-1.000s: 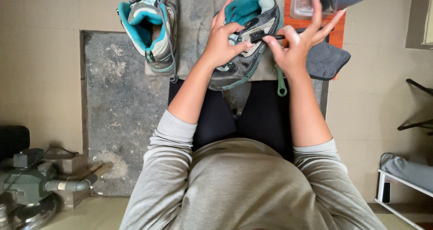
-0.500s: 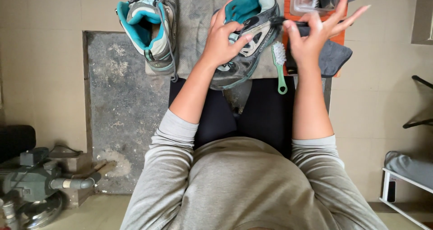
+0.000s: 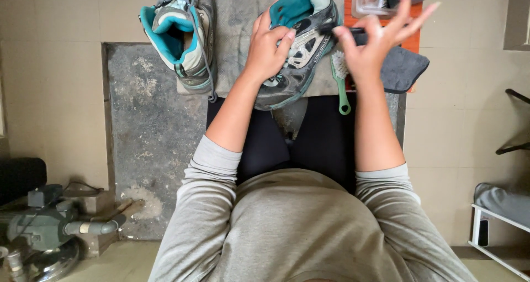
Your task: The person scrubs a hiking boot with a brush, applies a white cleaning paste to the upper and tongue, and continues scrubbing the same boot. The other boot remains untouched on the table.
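My left hand [image 3: 268,50] grips a dirty grey and teal shoe [image 3: 301,55] by its side, tilting it over my lap. My right hand [image 3: 372,44] pinches a small black brush [image 3: 342,32] against the shoe's upper edge, with the other fingers spread. A second matching shoe [image 3: 182,33] stands upright on the left. A green-handled brush with white bristles [image 3: 340,86] lies just beside the held shoe, below my right hand.
A grey worn cloth [image 3: 237,22] lies under the shoes. A dark grey towel [image 3: 403,69] and a clear plastic container [image 3: 372,0] on an orange surface sit at the right. A grey machine [image 3: 44,227] stands at the lower left, a white rack [image 3: 497,227] at the lower right.
My right hand has moved the black brush up from the shoe's side to its upper edge, uncovering the green-handled brush. My left hand has kept its grip on the shoe.
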